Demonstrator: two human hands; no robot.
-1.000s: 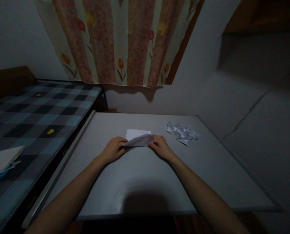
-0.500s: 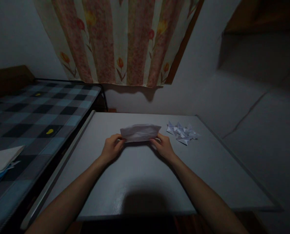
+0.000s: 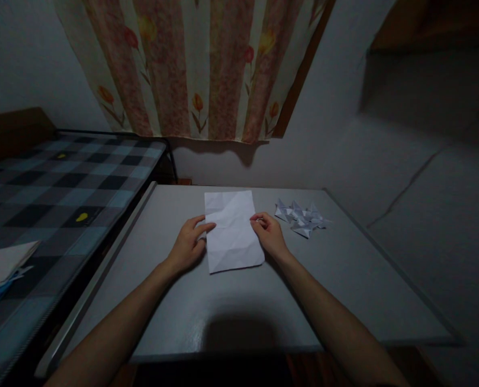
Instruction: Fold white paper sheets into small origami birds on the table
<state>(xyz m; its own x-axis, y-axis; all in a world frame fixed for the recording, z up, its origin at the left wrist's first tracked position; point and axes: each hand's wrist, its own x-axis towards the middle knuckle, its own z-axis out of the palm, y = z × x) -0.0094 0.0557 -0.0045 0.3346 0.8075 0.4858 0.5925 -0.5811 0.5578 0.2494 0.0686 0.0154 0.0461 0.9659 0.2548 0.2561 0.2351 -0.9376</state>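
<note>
A white sheet of paper (image 3: 231, 231) with creases across it lies near the middle of the table, its long side pointing away from me. At its left edge is my left hand (image 3: 188, 244), with a fingertip over the paper and the edge held between the fingers. My right hand (image 3: 269, 234) pinches the right edge between thumb and fingers. Several folded white paper pieces (image 3: 301, 216) with pointed tips lie in a cluster to the right of my right hand.
The white table (image 3: 174, 312) has a raised rim on its left. A bed with a checked cover (image 3: 114, 177) stands left, bearing papers and something blue (image 3: 9, 266). A flowered curtain (image 3: 199, 70) hangs behind, and a wall (image 3: 416, 226) runs along the right.
The paper was raised and tilted, seen as a narrow strip between both hands. Now it lies flatter, showing its full face. My hands have shifted slightly along its sides.
</note>
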